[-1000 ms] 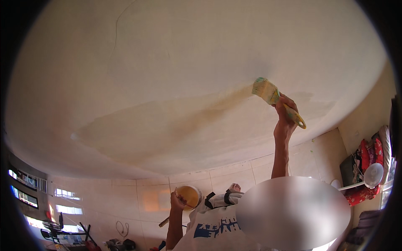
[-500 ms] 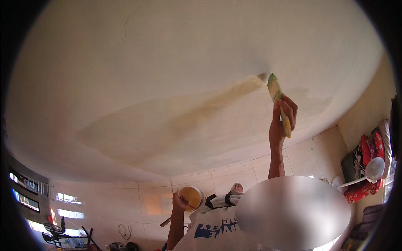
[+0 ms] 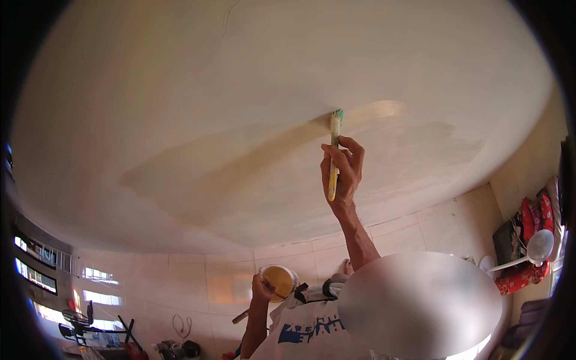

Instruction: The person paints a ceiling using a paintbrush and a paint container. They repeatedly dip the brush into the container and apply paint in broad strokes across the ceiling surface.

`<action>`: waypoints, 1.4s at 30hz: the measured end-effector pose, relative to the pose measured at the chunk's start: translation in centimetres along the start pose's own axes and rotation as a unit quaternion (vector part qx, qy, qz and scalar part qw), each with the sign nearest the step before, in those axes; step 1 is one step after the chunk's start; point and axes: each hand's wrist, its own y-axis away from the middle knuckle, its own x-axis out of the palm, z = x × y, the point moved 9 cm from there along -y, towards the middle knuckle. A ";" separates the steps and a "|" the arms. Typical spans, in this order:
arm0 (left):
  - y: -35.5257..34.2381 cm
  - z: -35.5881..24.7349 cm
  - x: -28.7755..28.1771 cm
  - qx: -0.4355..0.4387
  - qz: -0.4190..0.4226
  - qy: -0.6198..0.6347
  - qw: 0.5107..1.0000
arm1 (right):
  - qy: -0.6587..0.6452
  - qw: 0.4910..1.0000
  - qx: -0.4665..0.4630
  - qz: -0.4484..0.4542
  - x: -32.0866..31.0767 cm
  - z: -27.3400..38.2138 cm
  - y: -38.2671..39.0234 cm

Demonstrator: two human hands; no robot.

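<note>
My right hand (image 3: 346,171) is raised in front of the pale wall (image 3: 240,78), its fingers closed round a flat paintbrush (image 3: 334,133). The brush has a worn yellowish handle and a green-smeared head, and its bristles press on the wall. A damp, darker patch (image 3: 186,174) spreads to the left of it, and a fresh shiny streak (image 3: 384,109) lies on its right. Low at my waist, my left hand (image 3: 262,288) grips the rim of a round bucket (image 3: 284,276) with yellowish liquid inside. A stick-like handle (image 3: 240,317) pokes out behind my left forearm.
Pale floor tiles (image 3: 186,282) run along the wall's foot. Red patterned bedding (image 3: 522,278) and a white fan-like round thing (image 3: 539,245) are at the right. Exercise equipment (image 3: 84,327) and a looped cord (image 3: 182,325) lie at the lower left. A blurred oval hides the lower right.
My right hand has moved left with the paintbrush, from just off the wall onto it. A shiny wet streak now shows to its right. The left hand keeps hold of the bucket.
</note>
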 end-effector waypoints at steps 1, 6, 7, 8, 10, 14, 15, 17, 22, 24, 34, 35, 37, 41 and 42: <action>0.2 -0.4 -0.3 0.002 0.002 -0.002 1.000 | 0.005 0.999 -0.043 -0.006 0.8 1.5 0.0; 0.8 -1.6 -1.7 -0.002 -0.004 0.009 1.000 | -0.017 0.999 -0.037 0.019 5.4 3.7 1.6; 0.3 -1.6 -2.4 -0.009 0.001 0.007 1.000 | -0.012 0.999 -0.043 0.028 6.3 4.2 2.0; -0.4 -1.5 -3.3 -0.017 0.005 0.006 1.000 | -0.024 0.998 -0.040 0.040 6.9 5.1 2.1; -1.1 -1.5 -4.0 -0.017 0.012 -0.002 1.000 | -0.028 0.996 -0.052 0.065 8.1 6.3 2.4; -0.3 -2.1 -4.3 -0.009 0.006 -0.011 1.000 | -0.117 0.989 -0.002 0.094 8.2 7.4 2.3; -0.1 -2.3 -4.4 -0.013 0.000 -0.009 1.000 | -0.144 0.986 0.007 0.089 7.2 7.0 1.4; 0.3 -2.6 -4.9 -0.013 -0.007 -0.007 1.000 | -0.156 0.986 0.041 0.042 4.5 4.7 -0.1; -0.7 -2.5 -6.1 -0.006 0.026 -0.005 1.000 | -0.052 0.995 0.039 -0.069 -3.4 -1.0 -2.7; -0.6 -2.7 -5.9 -0.016 0.035 -0.014 0.999 | -0.013 0.996 0.039 -0.083 -3.7 -0.6 -2.4; -0.1 -3.2 -6.0 -0.028 0.014 -0.017 0.999 | 0.012 0.997 -0.029 0.063 8.0 6.1 4.9; -0.1 -3.2 -6.2 -0.037 0.008 -0.018 0.999 | -0.026 0.996 -0.018 0.082 8.3 6.3 5.2; -0.2 -3.1 -6.5 -0.041 -0.002 -0.019 0.999 | -0.102 0.988 0.018 0.111 8.3 5.7 5.2; 0.7 -3.2 -5.9 -0.053 -0.001 -0.008 0.999 | -0.186 0.973 0.101 0.092 4.7 2.0 3.3; 1.0 -3.2 -5.4 -0.063 0.002 -0.002 0.998 | -0.189 0.973 0.113 0.066 3.1 0.6 2.6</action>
